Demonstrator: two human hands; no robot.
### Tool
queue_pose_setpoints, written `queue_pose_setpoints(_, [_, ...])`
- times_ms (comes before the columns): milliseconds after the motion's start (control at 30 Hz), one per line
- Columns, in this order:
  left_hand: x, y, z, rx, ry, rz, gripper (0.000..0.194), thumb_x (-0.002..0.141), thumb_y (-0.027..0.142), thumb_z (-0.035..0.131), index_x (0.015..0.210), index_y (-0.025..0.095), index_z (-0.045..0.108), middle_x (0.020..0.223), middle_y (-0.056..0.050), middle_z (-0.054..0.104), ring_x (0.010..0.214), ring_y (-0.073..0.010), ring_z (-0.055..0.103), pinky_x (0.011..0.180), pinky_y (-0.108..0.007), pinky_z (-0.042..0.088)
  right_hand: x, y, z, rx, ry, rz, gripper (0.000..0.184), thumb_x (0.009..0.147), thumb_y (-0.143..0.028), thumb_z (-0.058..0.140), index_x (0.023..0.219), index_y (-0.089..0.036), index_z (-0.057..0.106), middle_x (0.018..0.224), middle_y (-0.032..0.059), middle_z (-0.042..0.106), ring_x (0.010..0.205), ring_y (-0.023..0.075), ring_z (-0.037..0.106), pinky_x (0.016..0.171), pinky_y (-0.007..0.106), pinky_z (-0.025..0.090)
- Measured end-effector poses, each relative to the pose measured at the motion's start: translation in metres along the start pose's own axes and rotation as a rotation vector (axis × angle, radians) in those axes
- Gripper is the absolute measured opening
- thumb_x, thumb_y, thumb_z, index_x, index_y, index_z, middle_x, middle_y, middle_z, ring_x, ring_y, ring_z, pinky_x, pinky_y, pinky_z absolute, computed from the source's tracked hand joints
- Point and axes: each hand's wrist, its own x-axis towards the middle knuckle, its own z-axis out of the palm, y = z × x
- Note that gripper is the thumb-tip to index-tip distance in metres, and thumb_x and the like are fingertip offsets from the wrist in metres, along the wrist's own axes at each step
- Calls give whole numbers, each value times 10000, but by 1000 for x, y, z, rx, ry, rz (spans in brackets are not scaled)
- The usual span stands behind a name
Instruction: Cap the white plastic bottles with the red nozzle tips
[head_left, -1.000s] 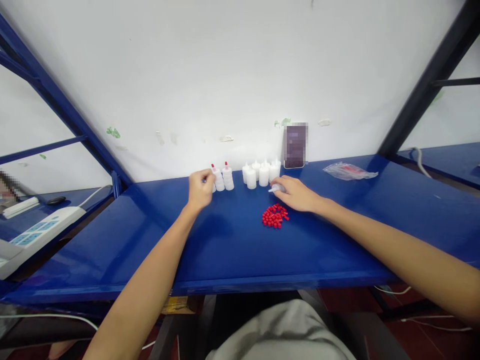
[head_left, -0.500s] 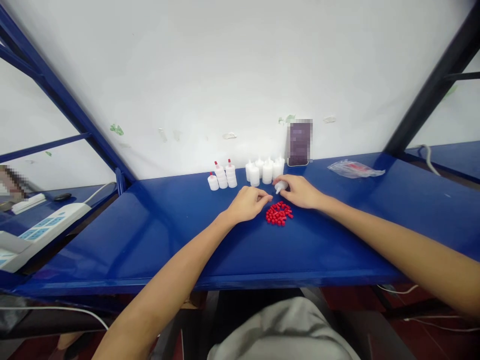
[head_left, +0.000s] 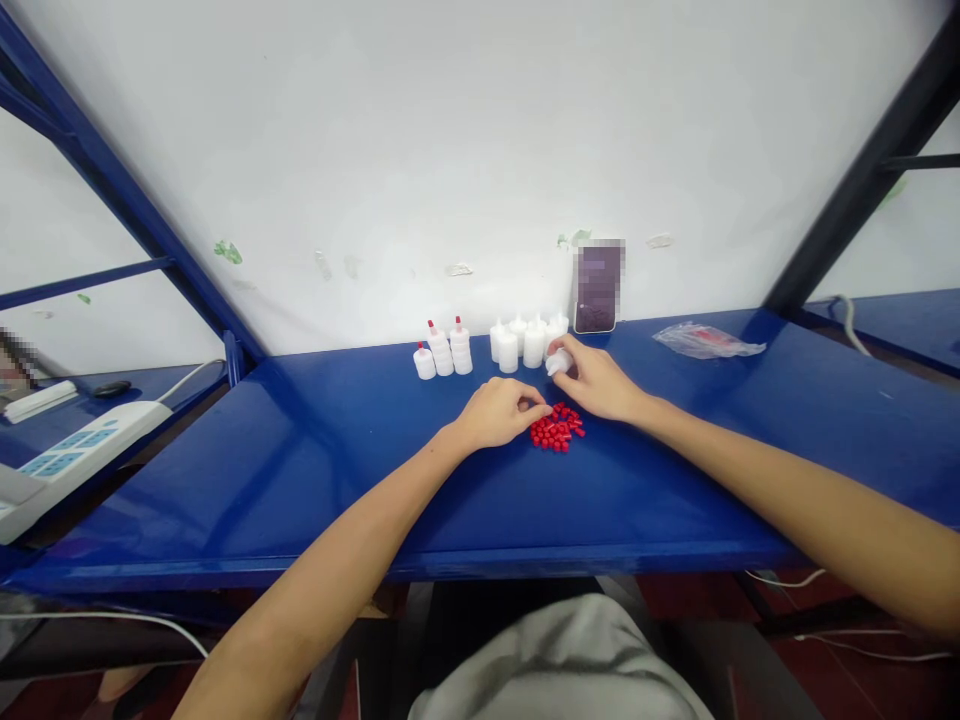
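Note:
My left hand (head_left: pixel 499 410) rests on the blue table (head_left: pixel 375 470) with its fingertips at the left edge of a pile of small red caps (head_left: pixel 557 429). Whether a cap is pinched between the fingers cannot be told. My right hand (head_left: pixel 596 380) holds a small white bottle (head_left: pixel 557 362) just behind the pile. Three white bottles with red caps (head_left: pixel 443 352) stand at the back left. Beside them, a group of uncapped white bottles (head_left: pixel 525 343) stands by the wall.
A blurred dark phone (head_left: pixel 598 288) leans on the white wall. A clear plastic bag (head_left: pixel 705 341) lies at the back right. A white power strip (head_left: pixel 71 460) sits on the left shelf. Blue and black frame struts slant on both sides.
My left hand left the capped bottles at the back left and came right to the red caps. My right hand lifted the white bottle slightly toward the uncapped group.

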Motion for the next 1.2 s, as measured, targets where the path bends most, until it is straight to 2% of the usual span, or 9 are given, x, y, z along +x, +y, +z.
queue_pose_setpoints(167, [2,-5,4,-123,106,-41,231,879,358,595,866,197,758,665,10,681,561,-112,555,559,-235,410,0,-1,2,-27,17,-91,296,776,-241,547,1065,-196,588,932,56,651,714,187,568,718,308,426])
queue_pose_setpoints(333, [1,-4,3,-301,330,-65,194,874,307,615,915,169,743,854,-41,758,699,-142,672,658,-254,513,-1,-4,1,-13,-54,-104,223,835,-237,476,1021,-186,587,860,45,633,708,181,554,682,288,401])
queue_pose_setpoints(467, [-2,0,0,-285,450,9,168,861,278,635,935,177,748,901,-51,769,757,-160,701,624,-250,519,-3,-11,-3,-13,-87,-132,205,859,-245,453,1016,-192,573,859,48,634,726,189,556,671,287,394])
queue_pose_setpoints(567, [-5,2,-1,-209,469,81,157,865,247,624,934,184,751,910,-43,769,713,-136,681,606,-240,513,-6,-15,-4,-10,-121,-131,192,871,-259,446,1011,-203,564,843,43,642,732,196,566,675,290,397])
queue_pose_setpoints(700, [-6,4,-3,-163,496,142,143,858,201,616,923,177,742,865,-39,752,659,-110,641,585,-224,505,-7,-19,-4,-28,-105,-104,189,877,-278,441,1011,-213,556,816,39,647,730,205,580,670,293,395])
queue_pose_setpoints(833, [-8,6,-5,-146,522,188,124,852,182,617,906,170,728,834,-37,736,677,-105,640,601,-217,506,-7,-21,-5,-94,-77,-51,203,870,-287,442,1022,-214,554,821,47,657,711,208,580,641,292,373])
queue_pose_setpoints(1200, [-8,3,-4,-31,530,303,120,869,166,592,932,168,694,834,-41,696,717,-110,620,648,-229,508,-9,-24,-4,-85,-113,-80,200,895,-319,428,1011,-205,545,806,48,647,717,209,580,642,294,366])
